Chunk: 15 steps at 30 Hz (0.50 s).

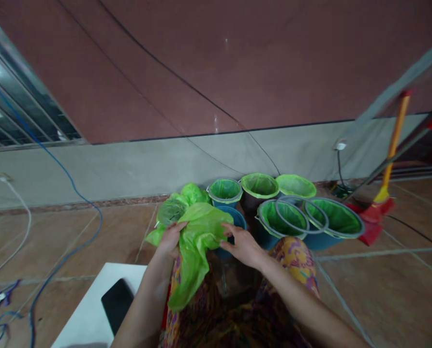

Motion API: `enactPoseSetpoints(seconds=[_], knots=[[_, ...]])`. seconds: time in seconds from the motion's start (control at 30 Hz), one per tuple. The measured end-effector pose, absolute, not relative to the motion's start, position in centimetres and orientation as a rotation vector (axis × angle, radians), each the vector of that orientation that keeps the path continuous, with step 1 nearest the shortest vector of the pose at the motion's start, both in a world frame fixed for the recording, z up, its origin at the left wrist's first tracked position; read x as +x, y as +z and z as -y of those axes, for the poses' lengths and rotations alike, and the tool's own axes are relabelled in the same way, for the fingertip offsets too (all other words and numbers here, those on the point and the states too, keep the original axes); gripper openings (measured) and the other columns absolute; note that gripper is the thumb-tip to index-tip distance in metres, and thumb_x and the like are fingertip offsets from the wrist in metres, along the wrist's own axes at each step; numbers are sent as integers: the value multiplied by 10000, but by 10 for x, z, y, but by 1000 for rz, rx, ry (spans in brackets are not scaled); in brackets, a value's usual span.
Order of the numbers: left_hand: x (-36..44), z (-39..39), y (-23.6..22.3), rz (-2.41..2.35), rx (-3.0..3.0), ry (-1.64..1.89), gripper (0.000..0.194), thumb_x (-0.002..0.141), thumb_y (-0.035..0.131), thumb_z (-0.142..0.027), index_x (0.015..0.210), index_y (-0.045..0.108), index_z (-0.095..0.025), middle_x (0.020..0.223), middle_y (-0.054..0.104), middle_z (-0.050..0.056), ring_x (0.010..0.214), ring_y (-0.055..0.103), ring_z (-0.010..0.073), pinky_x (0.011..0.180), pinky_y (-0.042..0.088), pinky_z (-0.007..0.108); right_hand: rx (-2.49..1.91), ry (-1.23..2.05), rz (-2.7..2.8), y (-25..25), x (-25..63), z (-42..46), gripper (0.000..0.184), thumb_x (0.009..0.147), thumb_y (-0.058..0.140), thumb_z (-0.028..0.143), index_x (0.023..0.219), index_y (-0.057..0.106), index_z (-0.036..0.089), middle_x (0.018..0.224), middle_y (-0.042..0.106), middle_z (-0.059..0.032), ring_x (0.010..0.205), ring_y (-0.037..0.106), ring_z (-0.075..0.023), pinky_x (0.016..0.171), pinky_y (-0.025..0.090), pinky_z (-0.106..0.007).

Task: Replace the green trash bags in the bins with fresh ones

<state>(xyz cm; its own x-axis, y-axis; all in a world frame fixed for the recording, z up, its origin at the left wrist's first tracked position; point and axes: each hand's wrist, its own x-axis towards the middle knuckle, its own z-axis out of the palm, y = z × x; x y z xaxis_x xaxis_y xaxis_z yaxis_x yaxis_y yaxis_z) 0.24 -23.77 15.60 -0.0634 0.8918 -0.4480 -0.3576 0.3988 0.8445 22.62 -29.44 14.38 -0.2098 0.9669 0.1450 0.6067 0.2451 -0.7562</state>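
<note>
A bright green plastic bag (201,232) hangs loosely between my hands, its lower end drooping over my left knee. My left hand (171,240) is closed on the bag's left side. At the right edge my right hand (243,245) has its curled fingers and thumb on the plastic. Partly hidden behind the bag and my right hand is a blue bucket (238,217). More crumpled green plastic (192,193) lies just beyond my left hand.
Several buckets lined with green bags, such as a brown bucket (252,203), stand by the wall. Loose grey rings (291,223) rest across the right-hand buckets. A red dustpan (371,222) is farther right. On my left are a phone (117,302) on a white surface (88,309) and a blue hose (63,261).
</note>
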Motion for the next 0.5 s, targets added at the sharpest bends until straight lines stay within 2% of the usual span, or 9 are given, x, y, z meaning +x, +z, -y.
enactPoseSetpoints(seconds=[0.1,0.23,0.37,0.5], knots=[[4,240,147,-1178,526,1130,155,632,721,-173,779,685,-144,728,739,73,732,718,239,693,577,334,-1442,842,1998,114,219,290,448,797,631,299,1225,585,172,1097,685,-109,1034,629,-250,917,465,-395],[6,244,139,-1161,474,1135,141,620,733,-156,753,686,-142,696,732,65,701,712,225,672,578,313,-1399,873,2066,90,209,289,396,784,608,211,1177,613,170,1126,671,-109,1105,588,-247,941,436,-369],[5,245,136,-1163,455,1137,183,597,748,-135,769,684,-126,693,729,61,625,692,198,621,572,287,-1401,887,2065,77,192,286,232,754,618,178,979,676,185,982,681,-81,984,611,-221,871,448,-329],[-7,240,132,-1203,415,1159,170,610,727,-130,773,683,-114,667,718,72,618,692,215,613,573,305,-1383,780,2011,78,189,283,73,733,592,144,765,641,188,850,649,-45,844,603,-185,777,444,-288]])
